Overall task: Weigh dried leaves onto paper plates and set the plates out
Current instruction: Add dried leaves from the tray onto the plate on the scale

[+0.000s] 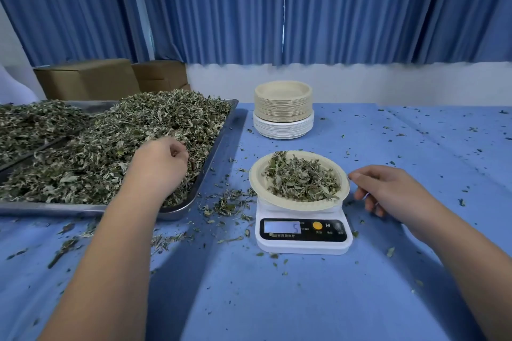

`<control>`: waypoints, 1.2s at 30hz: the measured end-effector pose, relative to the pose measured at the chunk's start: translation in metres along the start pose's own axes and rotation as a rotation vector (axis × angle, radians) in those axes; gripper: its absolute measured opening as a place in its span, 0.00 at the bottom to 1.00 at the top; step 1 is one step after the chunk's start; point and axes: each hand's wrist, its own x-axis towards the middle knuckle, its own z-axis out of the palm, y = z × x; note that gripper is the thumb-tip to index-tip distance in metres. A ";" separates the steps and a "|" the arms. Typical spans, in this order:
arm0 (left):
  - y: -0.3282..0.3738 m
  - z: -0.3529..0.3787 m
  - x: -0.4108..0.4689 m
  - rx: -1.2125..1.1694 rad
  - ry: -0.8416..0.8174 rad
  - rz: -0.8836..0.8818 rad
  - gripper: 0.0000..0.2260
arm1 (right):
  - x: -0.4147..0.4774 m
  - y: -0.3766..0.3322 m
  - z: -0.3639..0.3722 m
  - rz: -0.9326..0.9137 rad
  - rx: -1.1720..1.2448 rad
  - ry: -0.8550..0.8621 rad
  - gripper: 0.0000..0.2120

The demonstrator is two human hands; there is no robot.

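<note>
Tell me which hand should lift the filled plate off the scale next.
Right. The right hand is open beside the plate, fingertips right at its rim. The left hand is farther away, curled round dried leaves in the tray.

Two hands, left (159, 166), right (388, 191) — one scale (303, 246), one plate (256, 177), two trays (216, 147) (91, 104), two boxes (88, 79) (160, 75), one plate stack (283, 111)

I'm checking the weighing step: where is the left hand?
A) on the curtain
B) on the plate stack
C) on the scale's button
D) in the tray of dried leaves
D: the left hand lies on the dried leaves in the metal tray, with its fingers curled into them.
</note>
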 end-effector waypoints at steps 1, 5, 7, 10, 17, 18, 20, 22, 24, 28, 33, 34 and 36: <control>-0.002 -0.002 0.001 0.086 -0.003 -0.006 0.05 | 0.000 0.000 0.000 0.001 -0.001 -0.001 0.08; -0.005 -0.005 -0.001 0.249 -0.097 -0.050 0.10 | 0.000 0.002 -0.002 0.008 -0.002 -0.005 0.08; -0.005 -0.004 -0.002 0.297 -0.188 -0.091 0.13 | 0.000 0.002 -0.002 0.010 0.000 -0.012 0.08; -0.006 -0.003 -0.004 0.320 -0.300 -0.123 0.15 | -0.002 0.002 -0.001 0.016 0.001 -0.011 0.08; -0.006 0.004 -0.004 0.328 -0.379 -0.102 0.20 | -0.005 -0.001 0.001 0.014 0.005 -0.010 0.08; -0.007 0.004 -0.004 0.328 -0.377 -0.103 0.19 | -0.005 -0.002 0.001 0.013 0.006 -0.010 0.08; -0.009 0.005 -0.003 0.316 -0.345 -0.104 0.17 | -0.005 -0.002 0.001 0.013 0.006 -0.014 0.08; -0.010 0.005 -0.002 0.289 -0.281 -0.106 0.16 | -0.006 -0.003 0.001 0.017 0.007 -0.019 0.08; -0.010 0.004 -0.003 0.254 -0.211 -0.119 0.18 | -0.007 -0.003 0.001 0.019 0.010 -0.021 0.08; -0.010 0.003 -0.003 0.198 -0.083 -0.102 0.18 | -0.007 -0.004 0.000 0.019 0.011 -0.018 0.08; -0.008 0.000 -0.006 0.203 0.019 -0.095 0.17 | -0.008 -0.005 0.000 0.018 0.010 -0.016 0.08; -0.007 -0.001 -0.006 0.210 0.033 -0.098 0.17 | -0.008 -0.005 0.000 0.020 0.010 -0.015 0.08; -0.006 -0.001 -0.006 0.212 0.049 -0.097 0.17 | -0.008 -0.005 -0.001 0.024 0.008 -0.011 0.08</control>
